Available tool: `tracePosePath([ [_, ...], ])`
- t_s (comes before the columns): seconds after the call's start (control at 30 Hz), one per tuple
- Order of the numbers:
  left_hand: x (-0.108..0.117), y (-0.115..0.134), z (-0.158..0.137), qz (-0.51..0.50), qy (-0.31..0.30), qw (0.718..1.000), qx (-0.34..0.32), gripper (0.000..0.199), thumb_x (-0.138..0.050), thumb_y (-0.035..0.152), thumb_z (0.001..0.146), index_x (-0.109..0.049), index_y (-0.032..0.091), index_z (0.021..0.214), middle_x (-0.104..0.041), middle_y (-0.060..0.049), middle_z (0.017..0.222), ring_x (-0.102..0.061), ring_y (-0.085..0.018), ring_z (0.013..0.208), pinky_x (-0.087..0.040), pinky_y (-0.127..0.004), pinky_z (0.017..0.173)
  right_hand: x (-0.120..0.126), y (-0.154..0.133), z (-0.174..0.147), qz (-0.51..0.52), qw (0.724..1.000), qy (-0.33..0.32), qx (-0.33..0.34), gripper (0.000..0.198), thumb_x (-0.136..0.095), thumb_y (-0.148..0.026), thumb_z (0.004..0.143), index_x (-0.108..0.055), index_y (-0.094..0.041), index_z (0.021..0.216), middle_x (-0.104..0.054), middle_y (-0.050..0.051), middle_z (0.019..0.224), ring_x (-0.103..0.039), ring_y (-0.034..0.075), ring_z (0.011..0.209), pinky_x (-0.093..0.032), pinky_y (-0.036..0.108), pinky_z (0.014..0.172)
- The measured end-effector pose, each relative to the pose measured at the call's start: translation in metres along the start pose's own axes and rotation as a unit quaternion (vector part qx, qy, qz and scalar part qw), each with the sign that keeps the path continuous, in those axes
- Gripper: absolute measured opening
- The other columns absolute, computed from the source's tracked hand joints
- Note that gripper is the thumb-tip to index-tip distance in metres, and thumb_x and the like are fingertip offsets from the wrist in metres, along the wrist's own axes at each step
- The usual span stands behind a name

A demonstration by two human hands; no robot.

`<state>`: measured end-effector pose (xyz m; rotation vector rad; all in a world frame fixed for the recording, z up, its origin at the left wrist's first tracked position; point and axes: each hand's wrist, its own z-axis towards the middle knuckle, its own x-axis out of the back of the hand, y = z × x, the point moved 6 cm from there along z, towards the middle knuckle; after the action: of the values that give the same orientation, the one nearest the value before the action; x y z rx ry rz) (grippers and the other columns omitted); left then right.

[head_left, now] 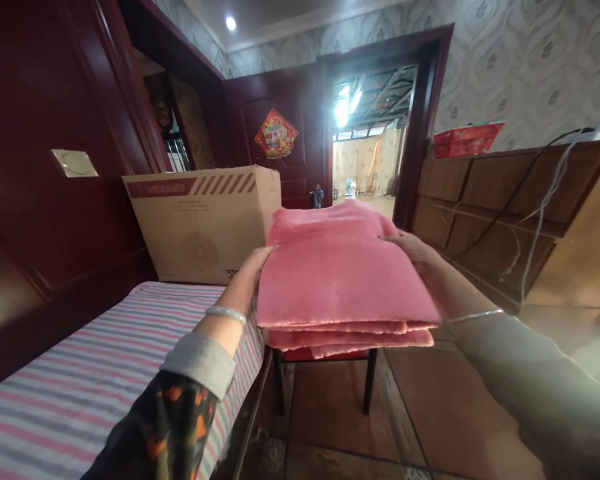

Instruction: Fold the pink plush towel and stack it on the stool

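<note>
A thick pink folded blanket [343, 280], soft and stacked in several layers, is over a small chair or stool with a red seat [325, 355] and dark legs. At the blanket's left edge is my left hand [265, 255], gripping its side; most of the fingers are hidden. My right hand [414, 248] grips the opposite edge, its thumb on top and the other fingers out of sight. Whether the blanket rests fully on the seat cannot be made out.
To the left lies a bed or bench with a striped cover [105, 373]. Behind it stands a large cardboard box [205, 227]. A wooden cabinet [485, 200] on the right carries a red basket [469, 140] and hanging cables [543, 200]. An open doorway is beyond.
</note>
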<state>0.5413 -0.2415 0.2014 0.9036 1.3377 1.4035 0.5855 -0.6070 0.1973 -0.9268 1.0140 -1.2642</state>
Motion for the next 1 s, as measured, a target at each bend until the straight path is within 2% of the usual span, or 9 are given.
tracePosePath([
  [0.1,0.000,-0.010,-0.002,0.005,-0.001,1.000,0.016,0.024,-0.089,0.033,0.058,-0.076,0.018,0.073,-0.077,-0.012,0.077,-0.073,-0.035,0.101,-0.054,-0.043,0.091,0.002,0.008,0.000,0.019,0.999,0.004,-0.037,0.018,-0.074,-0.023,0.075,-0.070,-0.018,0.092,-0.077,0.011,0.087,-0.073,0.027,0.093,-0.057,0.037,0.088],
  [0.3,-0.002,-0.008,-0.002,-0.011,-0.002,1.000,0.027,0.023,-0.084,0.036,0.065,-0.077,0.019,0.079,-0.077,-0.011,0.078,-0.073,-0.032,0.096,-0.056,-0.044,0.090,0.001,0.011,0.005,0.037,0.998,0.012,-0.059,0.028,-0.075,-0.023,0.074,-0.070,-0.017,0.101,-0.077,0.012,0.094,-0.073,0.027,0.093,-0.056,0.037,0.091],
  [0.4,-0.006,-0.006,-0.004,-0.011,-0.024,0.999,0.035,0.035,-0.081,0.035,0.068,-0.076,0.019,0.099,-0.078,-0.012,0.094,-0.072,-0.032,0.102,-0.055,-0.044,0.091,0.000,0.011,0.007,0.035,0.998,0.015,-0.043,0.041,-0.074,-0.027,0.077,-0.068,-0.016,0.116,-0.075,0.015,0.111,-0.072,0.028,0.102,-0.056,0.038,0.093],
  [0.5,-0.006,0.002,-0.005,0.034,-0.008,0.999,-0.028,0.057,-0.078,0.027,0.070,-0.067,0.026,0.126,-0.073,-0.009,0.121,-0.065,-0.030,0.118,-0.051,-0.040,0.099,0.000,0.008,0.011,0.022,0.999,0.029,-0.014,0.061,-0.076,-0.032,0.077,-0.060,-0.021,0.135,-0.067,0.014,0.133,-0.069,0.028,0.114,-0.057,0.040,0.097],
  [0.6,-0.009,0.006,-0.002,0.094,0.009,0.993,-0.065,0.068,-0.072,0.017,0.071,-0.061,0.029,0.137,-0.071,-0.006,0.129,-0.061,-0.028,0.125,-0.045,-0.038,0.106,-0.002,0.001,0.019,-0.001,1.000,0.009,-0.008,0.071,-0.079,-0.025,0.071,-0.059,-0.023,0.139,-0.061,0.013,0.142,-0.064,0.029,0.123,-0.056,0.041,0.099],
  [0.73,-0.008,0.010,0.009,0.084,0.023,0.993,-0.082,0.071,-0.072,0.014,0.069,-0.061,0.028,0.137,-0.071,-0.006,0.129,-0.064,-0.026,0.121,-0.044,-0.036,0.106,-0.002,-0.008,0.030,0.016,0.999,-0.003,0.028,0.061,-0.079,-0.020,0.069,-0.067,-0.025,0.128,-0.067,0.008,0.135,-0.066,0.028,0.120,-0.057,0.041,0.097],
  [0.87,-0.006,0.003,0.014,0.104,0.033,0.993,-0.042,0.052,-0.076,0.014,0.065,-0.074,0.022,0.116,-0.075,-0.009,0.119,-0.063,-0.029,0.123,-0.040,-0.038,0.110,-0.002,0.011,0.028,0.013,1.000,-0.012,0.005,0.039,-0.080,-0.020,0.068,-0.075,-0.021,0.107,-0.075,0.009,0.116,-0.073,0.025,0.102,-0.059,0.039,0.093],
  [1.0,-0.008,0.000,0.003,0.091,0.017,0.995,-0.032,0.048,-0.075,0.023,0.072,-0.072,0.025,0.120,-0.077,-0.008,0.114,-0.068,-0.029,0.115,-0.048,-0.039,0.102,0.001,0.019,0.025,0.020,0.999,-0.015,0.029,0.040,-0.080,-0.024,0.070,-0.074,-0.020,0.109,-0.076,0.010,0.112,-0.074,0.025,0.096,-0.060,0.039,0.089],
])
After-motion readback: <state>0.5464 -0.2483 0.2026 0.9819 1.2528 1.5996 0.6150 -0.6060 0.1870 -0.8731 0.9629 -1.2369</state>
